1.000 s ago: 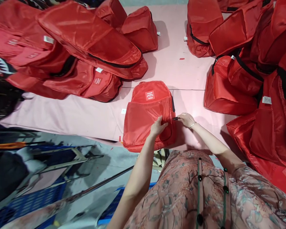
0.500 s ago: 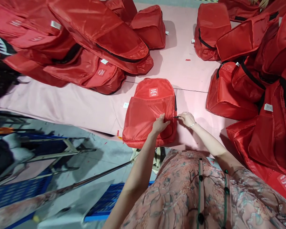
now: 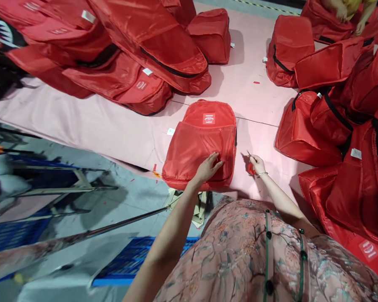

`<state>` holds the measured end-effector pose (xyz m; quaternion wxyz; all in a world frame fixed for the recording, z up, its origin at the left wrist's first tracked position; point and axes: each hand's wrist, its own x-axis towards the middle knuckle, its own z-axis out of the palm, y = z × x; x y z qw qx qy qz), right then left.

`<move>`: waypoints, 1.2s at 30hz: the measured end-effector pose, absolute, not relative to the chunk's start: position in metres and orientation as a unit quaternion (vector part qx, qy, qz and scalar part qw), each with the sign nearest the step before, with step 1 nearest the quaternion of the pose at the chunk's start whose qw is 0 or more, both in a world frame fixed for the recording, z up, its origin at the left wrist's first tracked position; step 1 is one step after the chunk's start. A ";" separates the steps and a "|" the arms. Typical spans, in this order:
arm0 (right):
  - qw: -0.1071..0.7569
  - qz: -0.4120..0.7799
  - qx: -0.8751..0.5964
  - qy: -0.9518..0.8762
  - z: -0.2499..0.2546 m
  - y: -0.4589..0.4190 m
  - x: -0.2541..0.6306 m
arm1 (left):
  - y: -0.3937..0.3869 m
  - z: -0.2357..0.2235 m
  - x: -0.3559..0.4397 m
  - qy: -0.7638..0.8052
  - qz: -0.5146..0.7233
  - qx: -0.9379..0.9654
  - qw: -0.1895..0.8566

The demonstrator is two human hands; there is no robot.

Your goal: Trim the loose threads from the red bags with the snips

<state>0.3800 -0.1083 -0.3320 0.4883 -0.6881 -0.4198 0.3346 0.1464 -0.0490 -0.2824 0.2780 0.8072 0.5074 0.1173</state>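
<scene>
A red backpack [image 3: 189, 144] lies flat near the table's front edge, its square logo patch [image 3: 208, 118] towards the far end. A white tag [image 3: 170, 131] sticks out on its left side. My left hand [image 3: 208, 168] rests on the lower right of the front panel, fingers spread, with nothing held. To the right of the backpack, apart from it, my right hand [image 3: 257, 165] is closed on small scissors [image 3: 251, 169]. Their dark tip points up and left, and the red part below looks like the handle.
Heaped red backpacks [image 3: 138, 54] cover the table's left side, and another pile [image 3: 340, 126] fills the right. The pink table cover [image 3: 113, 130] runs between them. At the far right, another person's hands [image 3: 359, 27] touch a red bag. Blue crates [image 3: 126, 260] stand below the edge.
My right hand has drawn the scissors away from the backpack's right edge, to the right and slightly towards me. My left hand still lies on the front panel. The camera view has shifted.
</scene>
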 end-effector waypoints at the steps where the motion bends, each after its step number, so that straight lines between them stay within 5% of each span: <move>1: 0.492 0.344 -0.686 -0.412 -0.334 -0.115 0.382 | -0.051 -0.282 0.133 0.497 0.121 0.814 0.276; 10: 0.519 0.457 -0.630 -0.355 -0.354 -0.169 0.366 | -0.073 -0.284 0.003 0.570 0.083 0.810 0.111; 15: 0.504 0.405 -0.600 -0.471 -0.331 -0.160 0.332 | -0.073 -0.299 -0.016 0.600 0.178 0.765 0.150; 21: 0.456 0.344 -0.596 -0.564 -0.316 -0.123 0.312 | -0.076 -0.300 -0.001 0.618 0.201 0.743 0.159; 29: 0.479 0.243 -0.712 -0.452 -0.301 -0.104 0.354 | -0.109 -0.292 0.074 0.662 0.230 0.704 0.118; 36: 0.478 0.277 -0.709 -0.438 -0.297 -0.137 0.342 | -0.119 -0.292 0.124 0.514 0.231 0.812 0.152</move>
